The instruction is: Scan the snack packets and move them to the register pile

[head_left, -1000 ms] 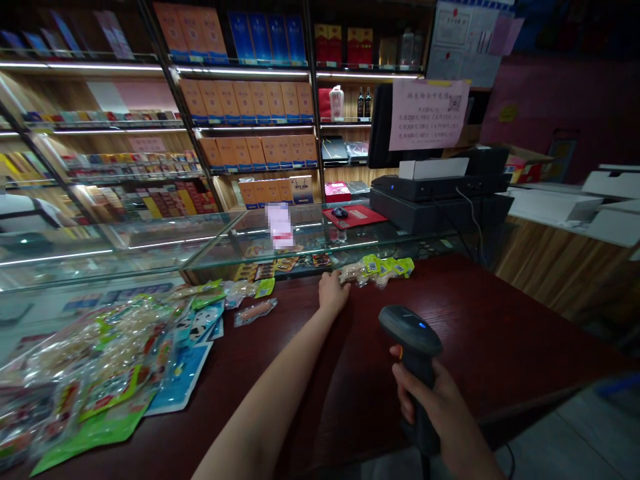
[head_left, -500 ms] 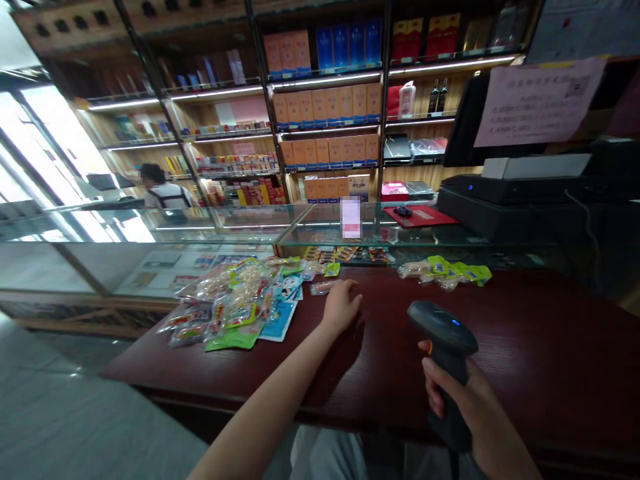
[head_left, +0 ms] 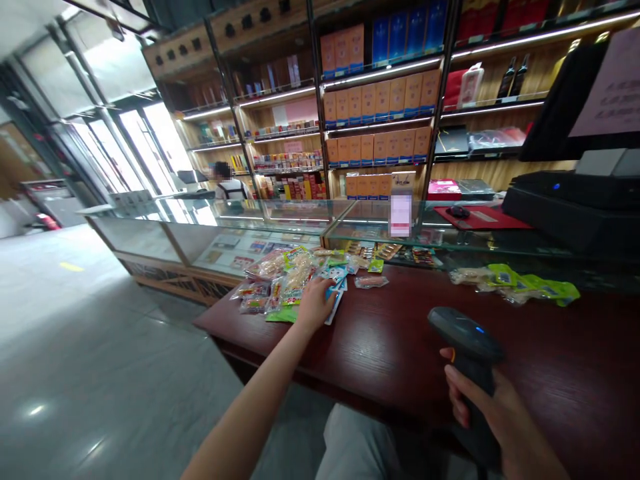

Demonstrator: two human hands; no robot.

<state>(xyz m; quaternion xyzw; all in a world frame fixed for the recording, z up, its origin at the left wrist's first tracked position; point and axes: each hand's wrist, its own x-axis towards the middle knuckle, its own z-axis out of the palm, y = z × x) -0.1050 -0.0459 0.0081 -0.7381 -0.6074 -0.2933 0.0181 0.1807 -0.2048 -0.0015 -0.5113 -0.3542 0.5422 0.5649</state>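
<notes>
My right hand (head_left: 483, 400) is wrapped round the grip of a black barcode scanner (head_left: 465, 333), which has a small blue light on top and points toward the left. On the left, my left hand (head_left: 316, 303) reaches over the edge of a pile of snack packets (head_left: 295, 273), its fingers spread over a blue packet (head_left: 336, 275). Part of that packet lies hidden beneath the hand. A green packet (head_left: 283, 314) sticks out at the pile's front. One small sausage-like packet (head_left: 371, 282) lies apart, just right of the pile.
Green and clear snack packets (head_left: 520, 283) lie on the right of the dark red table (head_left: 370, 353). Behind it runs a glass display counter (head_left: 280, 217), with a mouse (head_left: 457, 212) on a red mat. A person (head_left: 231, 185) is at the far left, near stocked shelves.
My left hand has moved left from beside the small packet onto the pile. The view has turned left. My right hand still holds the barcode scanner.
</notes>
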